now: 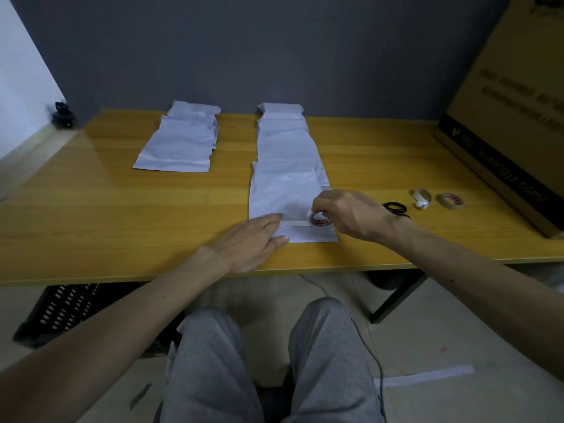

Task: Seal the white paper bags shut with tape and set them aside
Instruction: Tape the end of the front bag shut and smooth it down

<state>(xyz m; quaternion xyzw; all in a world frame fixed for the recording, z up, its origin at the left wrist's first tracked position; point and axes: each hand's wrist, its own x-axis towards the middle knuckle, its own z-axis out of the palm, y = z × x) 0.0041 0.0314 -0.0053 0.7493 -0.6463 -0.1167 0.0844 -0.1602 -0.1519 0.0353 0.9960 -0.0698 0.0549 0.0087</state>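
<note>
A white paper bag (280, 193) lies flat near the table's front edge, its folded end toward me. My left hand (247, 245) rests flat on the bag's left near corner, fingers spread. My right hand (348, 213) grips a tape roll (319, 220) standing on the bag's fold. A strip of tape (294, 223) runs along the fold from the roll toward my left fingertips. Behind this bag a row of white bags (282, 132) stretches to the wall. A second stack of bags (183, 138) lies to the left.
Black scissors (395, 207) lie just right of my right wrist. Further right sit a white tape roll (422, 197) and a tan tape roll (451, 201). A large cardboard box (512, 102) fills the table's right end. A black crate (61, 309) stands under the table.
</note>
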